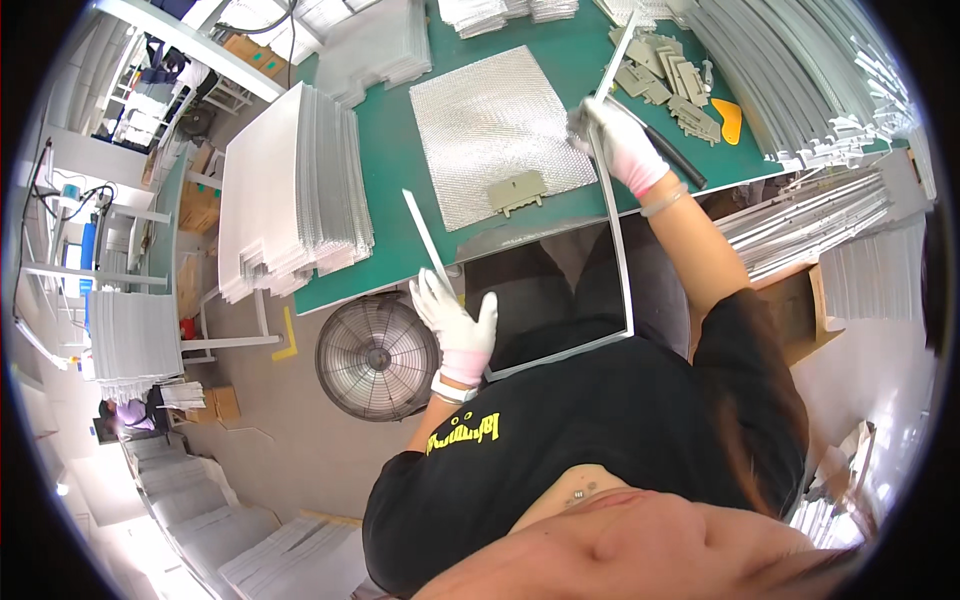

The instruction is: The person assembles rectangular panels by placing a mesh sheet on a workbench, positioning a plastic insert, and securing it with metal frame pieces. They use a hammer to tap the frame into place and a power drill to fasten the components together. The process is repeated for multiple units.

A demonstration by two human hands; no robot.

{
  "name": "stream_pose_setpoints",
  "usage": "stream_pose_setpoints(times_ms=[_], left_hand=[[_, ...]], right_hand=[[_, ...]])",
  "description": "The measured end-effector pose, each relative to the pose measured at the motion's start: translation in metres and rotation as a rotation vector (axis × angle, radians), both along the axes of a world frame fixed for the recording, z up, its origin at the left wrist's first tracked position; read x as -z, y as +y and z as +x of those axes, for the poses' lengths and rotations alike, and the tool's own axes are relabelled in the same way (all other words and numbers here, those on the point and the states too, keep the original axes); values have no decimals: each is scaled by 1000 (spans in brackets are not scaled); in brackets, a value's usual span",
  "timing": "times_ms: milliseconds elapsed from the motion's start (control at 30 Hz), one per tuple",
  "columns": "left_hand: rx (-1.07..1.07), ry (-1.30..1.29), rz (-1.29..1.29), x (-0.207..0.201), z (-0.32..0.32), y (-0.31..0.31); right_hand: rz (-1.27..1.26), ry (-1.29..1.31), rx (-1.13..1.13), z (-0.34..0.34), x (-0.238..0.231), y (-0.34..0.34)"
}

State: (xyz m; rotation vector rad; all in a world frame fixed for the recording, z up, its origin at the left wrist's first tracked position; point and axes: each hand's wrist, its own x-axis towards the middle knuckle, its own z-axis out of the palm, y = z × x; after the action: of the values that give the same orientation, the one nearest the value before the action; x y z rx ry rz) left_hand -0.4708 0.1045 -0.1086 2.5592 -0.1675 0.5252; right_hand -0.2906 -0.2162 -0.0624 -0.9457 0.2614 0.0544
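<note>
My right grip (612, 140) pinches one side of the thin, pale frame (621, 265); left grip (455, 320) spread at its opposite side, contact unclear. Frame spans between them. Judged light, springy, bendable; hold near corners.

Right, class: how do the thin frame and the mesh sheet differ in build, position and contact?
Build: the frame is narrow strips around an open middle; the mesh sheet is a filled, textured panel.
Position: the frame extends past the near edge of the green table; the mesh sheet lies on the tabletop.
Contact: the right hand grips the frame; a bracket rests on the mesh sheet.
Shared: both look pale.
</note>
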Motion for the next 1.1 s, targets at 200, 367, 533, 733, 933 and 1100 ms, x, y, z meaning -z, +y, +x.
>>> stream_pose_setpoints(times_ms=[200, 367, 533, 733, 933, 1100], left_hand=[[82, 1262, -2059, 11, 20, -81], [590, 951, -1939, 28, 54, -133], [827, 634, -1338, 26, 125, -158], [551, 839, -2058, 25, 156, -188], [412, 752, -2099, 15, 153, -193], [493, 707, -2042, 12, 157, -195]], right_hand=[[-334, -34, -275, -65, 16, 12], [-609, -118, -125, -141, 5, 27], [-262, -124, -30, -151, 26, 29], [-194, -138, -53, -137, 33, 24], [-275, -65, -55, -134, 27, 23], [-274, -55, -56, -138, 32, 23]])
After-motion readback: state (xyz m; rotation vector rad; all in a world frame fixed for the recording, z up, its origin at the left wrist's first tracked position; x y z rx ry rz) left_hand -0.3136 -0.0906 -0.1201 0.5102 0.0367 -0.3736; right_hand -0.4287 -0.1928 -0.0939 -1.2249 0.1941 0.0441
